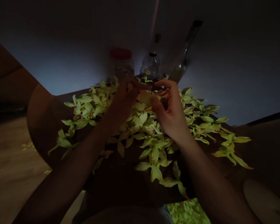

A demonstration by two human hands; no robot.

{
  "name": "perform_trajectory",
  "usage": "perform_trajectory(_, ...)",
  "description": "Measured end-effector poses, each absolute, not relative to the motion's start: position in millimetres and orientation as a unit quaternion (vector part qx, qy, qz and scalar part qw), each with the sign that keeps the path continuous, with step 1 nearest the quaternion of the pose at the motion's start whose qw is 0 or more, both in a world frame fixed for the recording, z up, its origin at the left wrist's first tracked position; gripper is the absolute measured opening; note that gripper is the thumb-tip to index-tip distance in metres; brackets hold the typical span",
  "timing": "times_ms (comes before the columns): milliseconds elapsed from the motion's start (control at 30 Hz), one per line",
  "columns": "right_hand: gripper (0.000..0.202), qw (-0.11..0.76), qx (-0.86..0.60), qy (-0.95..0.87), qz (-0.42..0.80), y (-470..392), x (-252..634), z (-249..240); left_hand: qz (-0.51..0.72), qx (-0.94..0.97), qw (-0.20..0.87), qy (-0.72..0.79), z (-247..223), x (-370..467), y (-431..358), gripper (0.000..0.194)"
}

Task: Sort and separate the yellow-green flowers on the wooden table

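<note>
Both my hands are raised over a heap of yellow-green flowers with pointed petals, some tipped pinkish. My left hand is closed, its fingers pinched near a dim yellowish flower. From the other side, my right hand curls round with its thumb against that same flower. Shadow hides the exact grip of the fingertips. The flowers spread across a dark round-edged table, some lying loose near its front.
Against the wall at the back stand a red-lidded jar, a rounded clear bottle and a tall, leaning clear bottle. Below the table's front edge lie more flowers. A few petals are on the wooden floor at left.
</note>
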State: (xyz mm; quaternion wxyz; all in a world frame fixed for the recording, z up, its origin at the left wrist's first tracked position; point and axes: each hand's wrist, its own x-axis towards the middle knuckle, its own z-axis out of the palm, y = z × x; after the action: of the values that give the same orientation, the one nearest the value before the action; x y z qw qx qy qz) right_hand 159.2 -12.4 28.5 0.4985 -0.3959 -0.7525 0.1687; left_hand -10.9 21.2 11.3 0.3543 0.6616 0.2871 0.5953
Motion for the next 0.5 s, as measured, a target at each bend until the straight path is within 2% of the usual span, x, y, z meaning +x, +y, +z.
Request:
perform_trajectory(67, 0.033, 0.472, -0.396, -0.771, 0.162, -12.7, 159.0, 31.0, 0.589, 0.664, 0.380, 0.260, 11.7, -10.6, 19.3, 0.009)
perform_trajectory(133, 0.024, 0.460, -0.392, -0.783, 0.150, -11.7, 157.9, 31.2, 0.577, 0.657, 0.425, 0.235, 14.2, -9.1, 15.5, 0.009)
perform_trajectory(200, 0.013, 0.475, -0.381, -0.779, 0.150, -10.0, 157.3, 29.7, 0.565, 0.645, 0.461, 0.229, 17.6, -7.0, 11.1, 0.009)
perform_trajectory(300, 0.010, 0.505, -0.342, -0.781, 0.135, -8.0, 159.5, 28.1, 0.564, 0.623, 0.482, 0.246, 22.4, -4.9, 6.4, 0.015)
perform_trajectory(400, 0.008, 0.522, -0.328, -0.780, 0.108, -8.5, 162.7, 29.5, 0.577, 0.607, 0.464, 0.290, 23.4, -7.3, 9.7, 0.019)
perform_trajectory(500, 0.008, 0.551, -0.358, -0.743, 0.130, -9.8, 164.4, 32.3, 0.582, 0.621, 0.385, 0.356, 16.6, -16.4, 24.5, 0.021)
